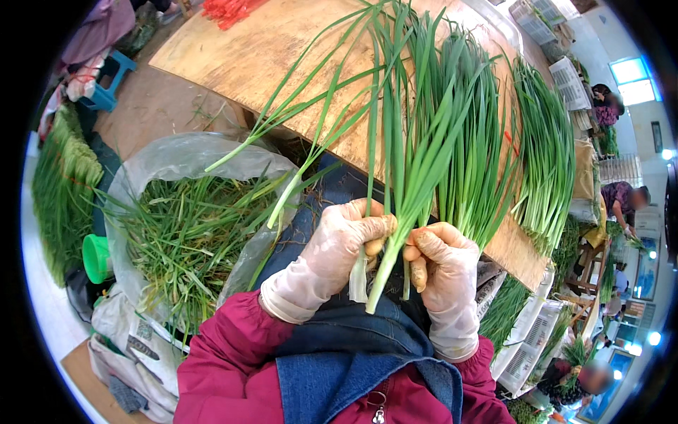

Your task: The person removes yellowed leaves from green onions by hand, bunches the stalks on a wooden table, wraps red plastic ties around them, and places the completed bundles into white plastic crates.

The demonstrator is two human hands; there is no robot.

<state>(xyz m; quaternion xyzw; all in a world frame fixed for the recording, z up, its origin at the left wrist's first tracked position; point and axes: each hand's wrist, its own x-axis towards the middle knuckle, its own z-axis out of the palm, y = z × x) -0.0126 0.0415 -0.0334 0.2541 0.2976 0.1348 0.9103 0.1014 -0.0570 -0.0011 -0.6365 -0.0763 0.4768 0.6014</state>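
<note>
Where the held stalk [385,272] ends, it pales | leaves [429,159] long, green

Brown floor [166,106], blue stool [107,96] at left; pale wall [639,116], bright window [633,80], small lamps [655,338] at right.

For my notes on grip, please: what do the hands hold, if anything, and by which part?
The left hand pinches green leafy stalks near their pale lower ends; the right hand is beside them, its exact hold unclear.
</note>
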